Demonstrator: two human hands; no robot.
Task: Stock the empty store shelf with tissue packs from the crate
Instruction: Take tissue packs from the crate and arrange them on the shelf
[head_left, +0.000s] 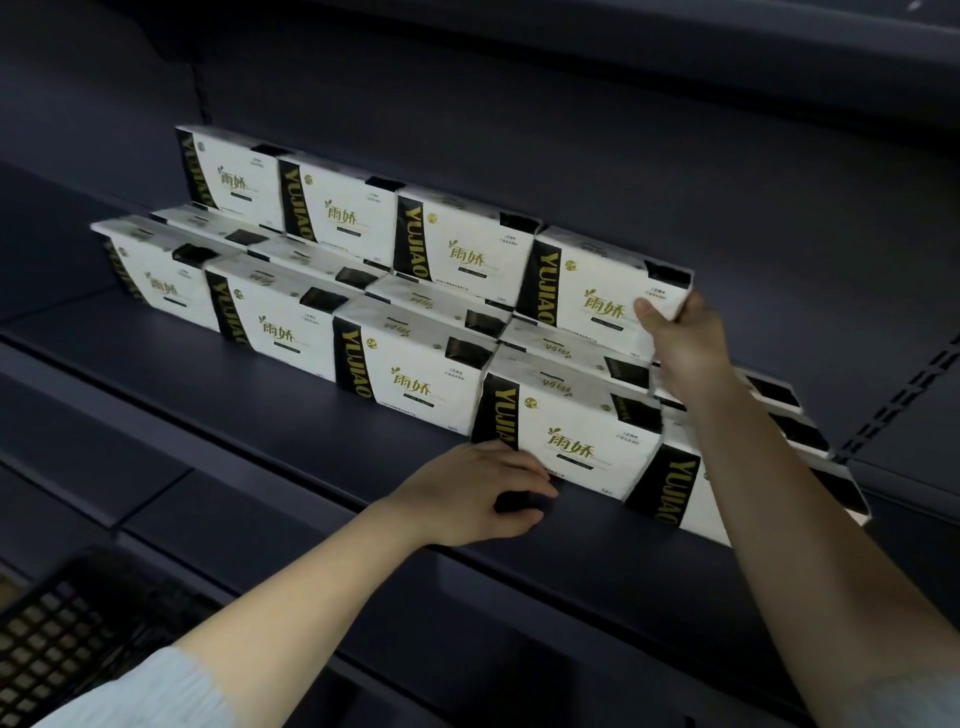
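Currently right hand (675, 332) grips the right end of the upper-row tissue pack (602, 288) — long axis along the shelf (291, 431), standing on the back row. Left hand (483, 491) rests on the shelf, fingers curled, touching the front pack (566, 431); probably holding nothing. Crate (62, 634) sits lower left.

Shelf (291, 415) front strip bare left of left hand (480, 491); packs (291, 322) block the back. Top row ends at right hand (680, 338); open room beyond.
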